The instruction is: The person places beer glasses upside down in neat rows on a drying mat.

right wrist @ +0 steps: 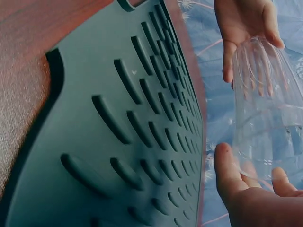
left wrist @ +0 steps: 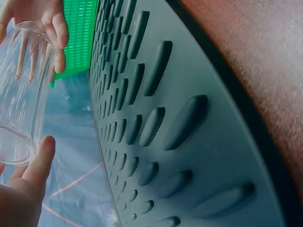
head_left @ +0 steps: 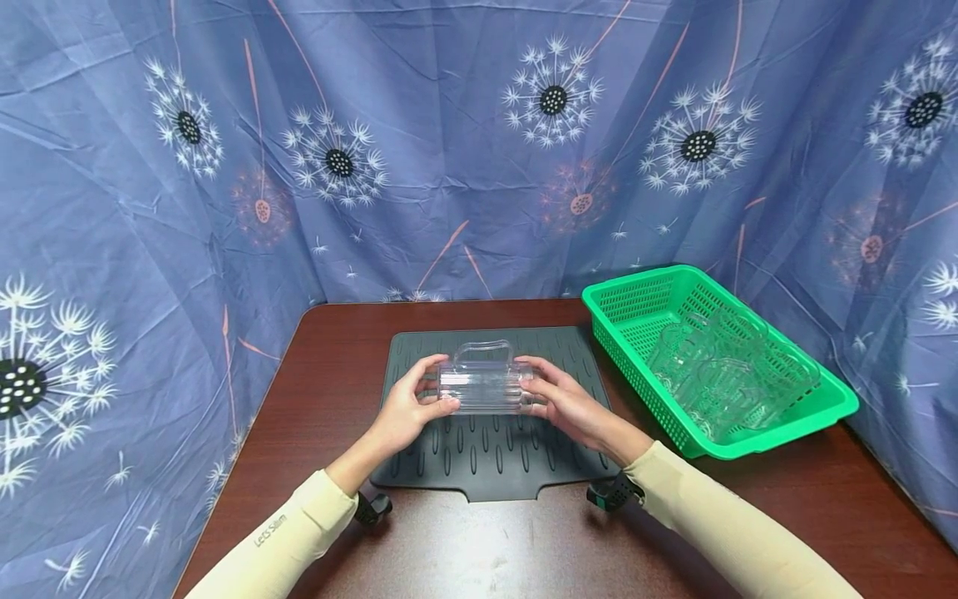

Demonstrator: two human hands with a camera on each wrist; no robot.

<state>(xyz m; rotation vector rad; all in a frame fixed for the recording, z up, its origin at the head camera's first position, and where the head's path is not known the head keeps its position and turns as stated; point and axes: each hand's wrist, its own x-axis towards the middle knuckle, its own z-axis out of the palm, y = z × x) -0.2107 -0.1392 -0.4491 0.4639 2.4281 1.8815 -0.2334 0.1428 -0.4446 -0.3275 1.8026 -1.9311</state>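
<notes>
A clear ribbed mug lies sideways in the air over a dark grey drying mat, its handle toward the far side. My left hand grips one end of it, thumb on the near side and fingers behind. At the other end my right hand holds it, with fingers seen through the clear wall. In the left wrist view the mug spans between both hands. The right wrist view shows the mug apart from the ridged mat.
On the right of the brown table stands a green perforated basket with several similar clear mugs in it. A blue dandelion-print curtain hangs behind the table and along both sides.
</notes>
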